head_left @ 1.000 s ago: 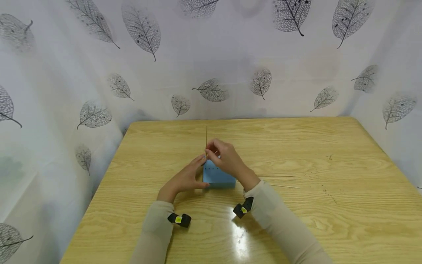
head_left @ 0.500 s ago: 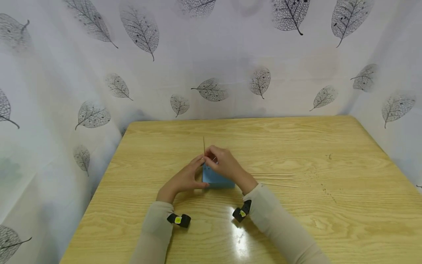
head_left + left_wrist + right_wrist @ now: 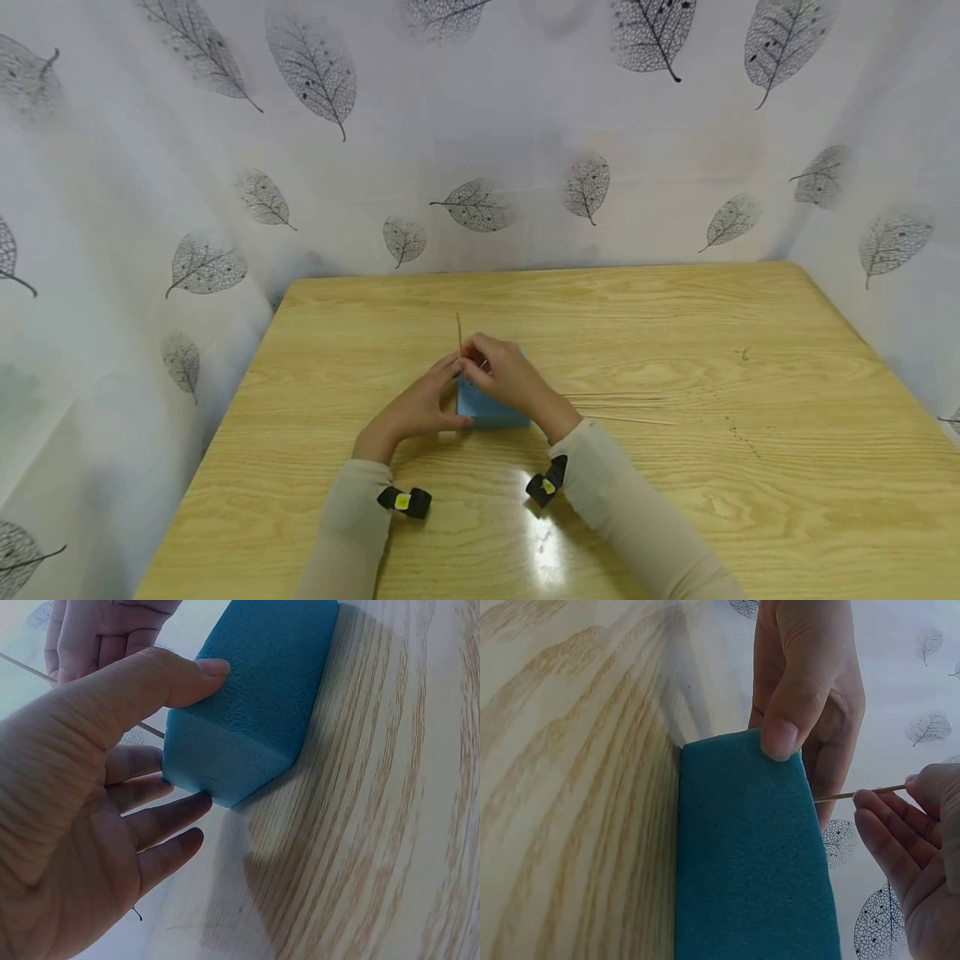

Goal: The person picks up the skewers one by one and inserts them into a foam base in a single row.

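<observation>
A blue foam block (image 3: pixel 491 412) lies on the wooden table, its top partly covered by the hands. My left hand (image 3: pixel 415 407) grips its left end, with the thumb (image 3: pixel 199 681) pressed on the near face and the fingers round the end and far side. Over the block, my right hand (image 3: pixel 504 373) pinches a thin wooden stick (image 3: pixel 459 327) between thumb and fingers. The stick stands nearly upright at the left end of the block. In the right wrist view, its lower part (image 3: pixel 832 798) meets the block's top surface.
Several thin sticks (image 3: pixel 622 398) lie on the table (image 3: pixel 750 500) to the right of the block, partly behind the right wrist. A white curtain (image 3: pixel 495 125) with leaf prints hangs behind the table and along its sides.
The stick's upper end is lower than a second ago, most of it within the first half second. My right hand has come down a little with it; my left hand keeps its grip.
</observation>
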`<control>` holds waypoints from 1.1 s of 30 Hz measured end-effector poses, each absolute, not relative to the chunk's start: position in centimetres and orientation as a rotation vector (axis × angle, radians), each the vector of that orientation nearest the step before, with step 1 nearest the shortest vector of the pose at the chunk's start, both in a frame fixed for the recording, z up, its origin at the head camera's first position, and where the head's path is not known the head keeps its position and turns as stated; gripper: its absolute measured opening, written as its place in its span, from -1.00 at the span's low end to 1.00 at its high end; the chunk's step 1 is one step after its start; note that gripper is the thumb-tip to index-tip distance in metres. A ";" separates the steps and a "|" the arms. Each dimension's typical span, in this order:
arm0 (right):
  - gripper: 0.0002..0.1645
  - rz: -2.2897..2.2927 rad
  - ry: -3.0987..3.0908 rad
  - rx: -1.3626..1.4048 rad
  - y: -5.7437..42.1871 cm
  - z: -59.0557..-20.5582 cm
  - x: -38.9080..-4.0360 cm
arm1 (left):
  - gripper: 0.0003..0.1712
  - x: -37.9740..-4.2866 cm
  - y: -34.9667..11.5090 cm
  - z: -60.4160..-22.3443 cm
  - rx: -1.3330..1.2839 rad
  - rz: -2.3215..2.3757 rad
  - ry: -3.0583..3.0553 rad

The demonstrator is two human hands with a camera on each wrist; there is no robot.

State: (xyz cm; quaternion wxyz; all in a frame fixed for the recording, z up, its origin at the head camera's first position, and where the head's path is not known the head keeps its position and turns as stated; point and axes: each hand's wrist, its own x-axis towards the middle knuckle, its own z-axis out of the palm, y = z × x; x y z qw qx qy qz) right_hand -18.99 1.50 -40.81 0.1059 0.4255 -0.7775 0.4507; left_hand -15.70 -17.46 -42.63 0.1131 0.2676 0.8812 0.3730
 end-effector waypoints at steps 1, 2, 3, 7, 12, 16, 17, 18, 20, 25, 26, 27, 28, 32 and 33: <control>-0.95 1.328 -2.290 1.252 1.5 -40.7 -19.0 | 0.07 -15.7 -17.5 -42.6 0.790 1.088 2.591; -0.95 1.327 -2.291 1.250 1.6 -40.7 -19.0 | 0.07 -15.8 -17.5 -42.7 0.792 1.081 2.595; -0.95 1.327 -2.287 1.249 1.7 -40.6 -19.0 | 0.07 -15.8 -17.5 -42.7 0.794 1.077 2.598; -0.93 1.308 -2.289 1.233 2.1 -40.3 -18.9 | 0.07 -15.8 -17.4 -42.7 0.786 1.059 2.605; -0.90 1.298 -2.302 1.214 3.2 -40.4 -19.0 | 0.07 -15.6 -17.2 -42.5 0.749 1.049 2.606; -0.90 1.292 -2.310 1.174 4.2 -40.6 -19.2 | 0.08 -15.5 -17.2 -42.4 0.707 1.008 2.621; -0.90 1.289 -2.314 1.163 4.5 -40.6 -19.3 | 0.09 -15.5 -17.2 -42.4 0.697 0.997 2.626; -0.91 1.286 -2.317 1.153 4.8 -40.7 -19.3 | 0.09 -15.5 -17.2 -42.4 0.691 0.988 2.631; -0.91 1.280 -2.328 1.131 5.3 -40.8 -19.5 | 0.10 -15.5 -17.2 -42.4 0.681 0.979 2.638; -0.92 1.263 -2.341 1.079 6.9 -41.2 -19.6 | 0.10 -15.5 -17.2 -42.4 0.674 0.980 2.638; -0.91 1.259 -2.346 1.070 7.3 -41.3 -19.6 | 0.10 -15.5 -17.1 -42.3 0.674 0.980 2.636; -0.91 1.259 -2.352 1.061 7.7 -41.4 -19.5 | 0.11 -15.4 -17.1 -42.3 0.673 0.978 2.635; -0.91 1.254 -2.362 1.051 8.1 -41.5 -19.5 | 0.10 -15.4 -17.1 -42.3 0.680 0.978 2.635; -0.90 1.252 -2.420 0.996 9.9 -41.8 -19.3 | 0.10 -15.3 -17.0 -42.3 0.680 0.979 2.633; -0.91 1.253 -2.435 0.977 10.3 -41.9 -19.3 | 0.10 -15.3 -17.0 -42.3 0.682 0.980 2.634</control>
